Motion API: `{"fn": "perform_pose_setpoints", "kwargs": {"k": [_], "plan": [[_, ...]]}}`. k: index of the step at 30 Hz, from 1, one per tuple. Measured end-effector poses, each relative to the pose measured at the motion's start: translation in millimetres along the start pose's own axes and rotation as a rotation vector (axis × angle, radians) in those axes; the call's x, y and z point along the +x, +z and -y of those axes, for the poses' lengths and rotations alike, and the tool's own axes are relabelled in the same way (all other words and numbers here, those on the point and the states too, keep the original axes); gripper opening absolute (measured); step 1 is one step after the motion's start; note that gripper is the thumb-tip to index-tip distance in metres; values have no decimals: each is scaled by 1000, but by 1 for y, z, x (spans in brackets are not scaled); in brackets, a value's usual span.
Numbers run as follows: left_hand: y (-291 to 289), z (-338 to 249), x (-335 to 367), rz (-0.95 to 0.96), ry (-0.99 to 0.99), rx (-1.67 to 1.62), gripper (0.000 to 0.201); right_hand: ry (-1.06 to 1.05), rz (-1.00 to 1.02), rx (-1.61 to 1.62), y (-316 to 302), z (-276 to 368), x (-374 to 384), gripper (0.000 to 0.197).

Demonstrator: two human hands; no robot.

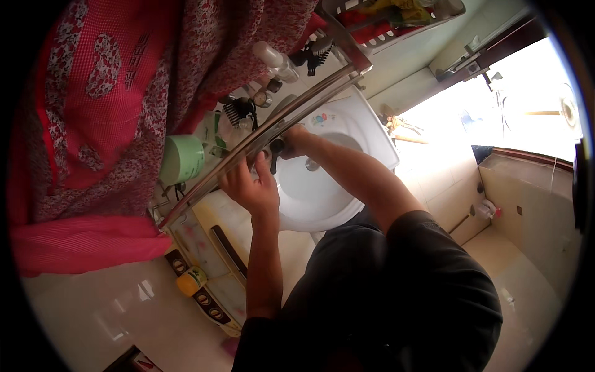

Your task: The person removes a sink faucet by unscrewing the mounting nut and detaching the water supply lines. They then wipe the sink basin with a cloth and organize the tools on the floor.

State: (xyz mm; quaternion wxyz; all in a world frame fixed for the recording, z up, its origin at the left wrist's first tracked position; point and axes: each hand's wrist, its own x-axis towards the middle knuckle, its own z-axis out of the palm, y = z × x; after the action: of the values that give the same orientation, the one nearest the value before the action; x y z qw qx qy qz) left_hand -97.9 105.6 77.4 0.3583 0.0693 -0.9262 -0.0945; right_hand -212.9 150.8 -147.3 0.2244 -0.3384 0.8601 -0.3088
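Observation:
A white washbasin (297,192) with a round drain (312,164) is below my arms. My left hand (253,189) is raised at the basin's left edge, close under the metal rail (260,133). Its thumb stands apart from the fingers, and I see nothing held in it. My right hand (299,141) reaches over the basin to its back edge, where the rail and shelf hide its fingers. Between the two hands is a dark, rounded piece with a short stem (276,149), close to the right hand. Whether that hand grips it cannot be made out.
On the railed shelf stand a light green tub (182,159), a black hairbrush (240,113), a pale-capped bottle (276,61) and smaller items. Red patterned cloth (111,124) hangs at left. Below it, a yellow-orange jar (191,281) rests on a panel with knobs. A bright window is at right.

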Motion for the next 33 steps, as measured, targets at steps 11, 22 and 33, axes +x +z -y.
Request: {"fn": "perform_pose_setpoints", "kwargs": {"k": [11, 22, 33], "plan": [[22, 15, 30, 380, 16, 9, 30, 141, 52, 377, 22, -16, 16, 60], [36, 10, 20, 247, -62, -161, 24, 442, -663, 2594, 75, 38, -16, 44], [27, 27, 19, 337, -84, -287, 27, 69, -57, 392, -22, -10, 13, 46]]}}
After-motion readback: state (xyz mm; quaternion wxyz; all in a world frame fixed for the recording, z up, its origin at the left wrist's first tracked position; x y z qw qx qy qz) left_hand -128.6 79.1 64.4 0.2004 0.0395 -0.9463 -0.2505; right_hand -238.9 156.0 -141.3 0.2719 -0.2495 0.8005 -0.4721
